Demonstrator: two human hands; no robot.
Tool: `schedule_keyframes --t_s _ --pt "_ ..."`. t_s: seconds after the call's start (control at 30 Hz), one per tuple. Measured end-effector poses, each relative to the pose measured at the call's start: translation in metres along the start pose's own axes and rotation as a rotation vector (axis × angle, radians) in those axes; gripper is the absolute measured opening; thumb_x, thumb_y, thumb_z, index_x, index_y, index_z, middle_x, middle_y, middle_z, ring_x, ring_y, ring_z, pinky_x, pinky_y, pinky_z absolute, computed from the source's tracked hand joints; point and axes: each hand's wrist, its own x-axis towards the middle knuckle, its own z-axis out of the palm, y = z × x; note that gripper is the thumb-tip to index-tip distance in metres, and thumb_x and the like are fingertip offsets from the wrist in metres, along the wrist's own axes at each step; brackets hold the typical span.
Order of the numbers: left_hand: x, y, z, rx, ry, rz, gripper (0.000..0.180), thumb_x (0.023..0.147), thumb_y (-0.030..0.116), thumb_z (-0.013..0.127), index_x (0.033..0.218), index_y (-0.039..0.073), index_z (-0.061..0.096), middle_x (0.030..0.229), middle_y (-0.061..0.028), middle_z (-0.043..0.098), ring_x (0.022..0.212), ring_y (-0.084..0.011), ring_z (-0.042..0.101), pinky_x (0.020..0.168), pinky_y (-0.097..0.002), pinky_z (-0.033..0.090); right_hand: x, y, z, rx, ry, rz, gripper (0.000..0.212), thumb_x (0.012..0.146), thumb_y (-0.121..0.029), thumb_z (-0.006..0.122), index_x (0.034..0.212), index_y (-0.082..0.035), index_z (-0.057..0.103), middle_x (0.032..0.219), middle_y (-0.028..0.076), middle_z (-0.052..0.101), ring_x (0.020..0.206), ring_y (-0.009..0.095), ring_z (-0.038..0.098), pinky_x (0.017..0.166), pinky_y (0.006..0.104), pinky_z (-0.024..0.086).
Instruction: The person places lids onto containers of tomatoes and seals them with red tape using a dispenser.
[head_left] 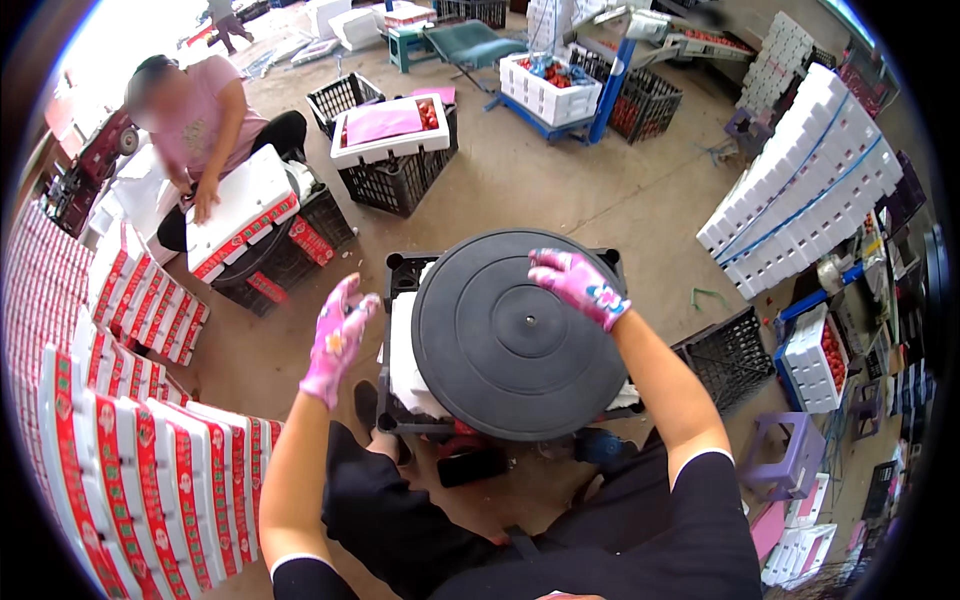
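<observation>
A large black round disc [500, 385] with ringed grooves lies on top of a black plastic crate [402, 268] in front of me. White material [405, 350] shows under the disc's left edge. My left hand [338, 340], in a pink flowered glove, is raised to the left of the crate. Its fingers are apart and it holds nothing. Over the disc's upper right part is my right hand [578, 283], in a matching glove, with fingers stretched leftward and nothing in them. Whether it touches the disc I cannot tell.
Red-banded white foam boxes [150, 480] are stacked at the left. A person [205, 120] sits far left, hands on a white box lid [240, 205]. Ahead stands a tomato-filled box [392, 130] on a crate. White boxes [800, 190] and a purple stool [785, 455] are at the right.
</observation>
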Motion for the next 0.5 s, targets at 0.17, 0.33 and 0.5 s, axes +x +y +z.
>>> schedule_keyframes --t_s 0.17,0.33,0.5 --pt "0.183 -0.02 0.002 -0.393 0.009 -0.082 0.056 0.09 0.03 0.066 0.135 0.001 0.049 0.123 -0.0066 0.061 0.104 -0.016 0.058 0.087 -0.0281 0.046 0.127 0.005 -0.02 -0.113 0.073 0.02 0.052 0.091 -0.028 0.065 0.131 0.004 0.056 0.129 0.017 0.062 0.121 0.024 0.058 0.102 0.0318 0.044" --pt "0.332 -0.075 0.002 -0.715 0.052 -0.197 0.024 0.092 0.022 0.064 0.113 0.009 0.061 0.092 0.0058 0.057 0.067 -0.0065 0.049 0.052 -0.022 0.032 0.272 0.025 -0.003 0.324 0.034 0.182 0.027 0.094 -0.022 0.064 0.114 -0.004 0.063 0.083 -0.003 0.058 0.076 0.007 0.056 0.07 0.0224 0.049" --pt "0.435 -0.108 -0.013 -0.613 0.272 -0.333 0.027 0.089 0.03 0.069 0.111 0.015 0.065 0.089 0.0075 0.053 0.06 -0.0057 0.042 0.052 -0.0228 0.029 0.377 0.073 0.016 0.635 0.017 0.369 0.023 0.095 -0.025 0.063 0.11 -0.008 0.064 0.088 0.0 0.06 0.079 0.011 0.061 0.071 0.026 0.054"
